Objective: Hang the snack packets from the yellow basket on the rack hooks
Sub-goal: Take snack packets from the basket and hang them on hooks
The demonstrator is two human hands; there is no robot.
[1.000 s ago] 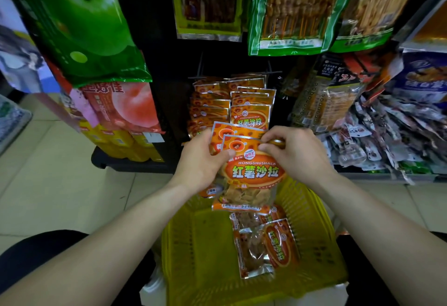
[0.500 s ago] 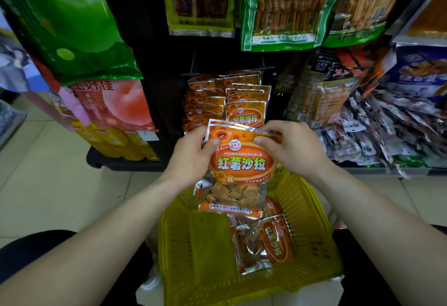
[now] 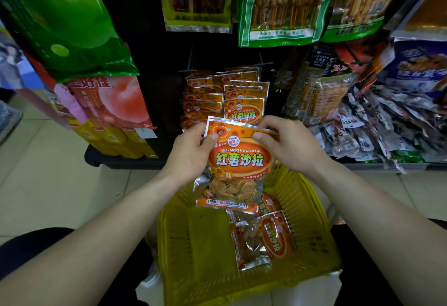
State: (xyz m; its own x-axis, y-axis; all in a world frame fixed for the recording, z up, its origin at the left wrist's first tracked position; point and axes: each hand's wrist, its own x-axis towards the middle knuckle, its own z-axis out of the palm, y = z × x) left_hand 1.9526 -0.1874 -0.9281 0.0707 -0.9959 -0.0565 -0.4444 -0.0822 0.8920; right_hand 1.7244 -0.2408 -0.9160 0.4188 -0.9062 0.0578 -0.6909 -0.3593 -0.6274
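Well, I hold one orange snack packet (image 3: 239,160) in the air just above the far rim of the yellow basket (image 3: 312,209). My left hand (image 3: 191,153) pinches its upper left corner, with the thumb on the front and the fingers behind. My right hand (image 3: 287,146) pinches the top edge on the other side, fingers curled over the silver seal. Both hands are closed on this same packet.

I judge the packet to be light and soft: thin glossy foil with a clear window, and round chips are visible in the lower part. The foil looks slippery and it bends easily, and the chips will surely break if I squeeze the belly. So the best place to hold is the flat sealed strip at the top, near the hanging hole, which I cannot see clearly from here.

Beyond the basket, higher than its far rim, the same packets (image 3: 243,109) already hang in two rows on thin wire hooks (image 3: 266,63). More packets (image 3: 263,238) lie inside the basket, toward its right side, so I think the task is not finished.
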